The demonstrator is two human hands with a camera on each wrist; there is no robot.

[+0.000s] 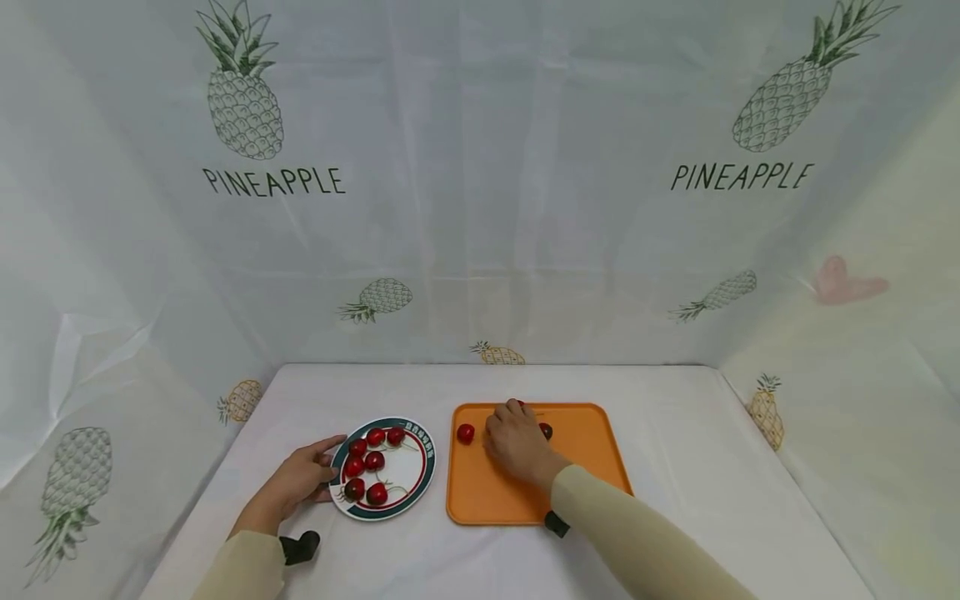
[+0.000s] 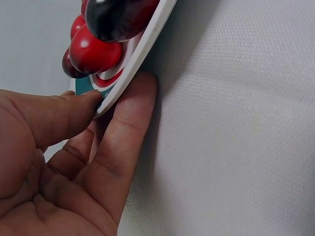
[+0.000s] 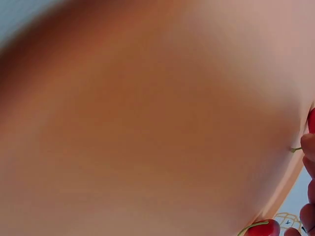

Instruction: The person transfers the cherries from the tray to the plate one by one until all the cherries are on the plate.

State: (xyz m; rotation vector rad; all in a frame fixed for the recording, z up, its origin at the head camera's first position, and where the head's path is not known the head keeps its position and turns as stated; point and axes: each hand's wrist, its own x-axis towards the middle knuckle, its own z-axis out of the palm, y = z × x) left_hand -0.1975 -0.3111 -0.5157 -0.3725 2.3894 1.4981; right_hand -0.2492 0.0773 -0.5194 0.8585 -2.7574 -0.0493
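Observation:
A round white plate (image 1: 411,475) with a dark green rim stands at the left with several red cherries (image 1: 374,461) on it. My left hand (image 1: 303,475) holds its left rim; in the left wrist view the thumb lies on top and fingers reach underneath. My right hand (image 1: 521,442) is over an orange tray (image 1: 495,500), its fingers curled downward. At the right wrist view's edge a cherry (image 3: 312,123) shows at the fingertips, a stem poking out beside them; the hand hides most of the grasp. On the tray, one cherry (image 1: 466,433) lies left of this hand.
A dark red cherry (image 1: 546,431) lies right of the right hand, and another cherry (image 1: 521,403) peeks out beyond its fingers. The white-covered table (image 1: 675,467) carries plate and tray side by side. A pineapple-print curtain (image 1: 495,233) stands behind and at both sides.

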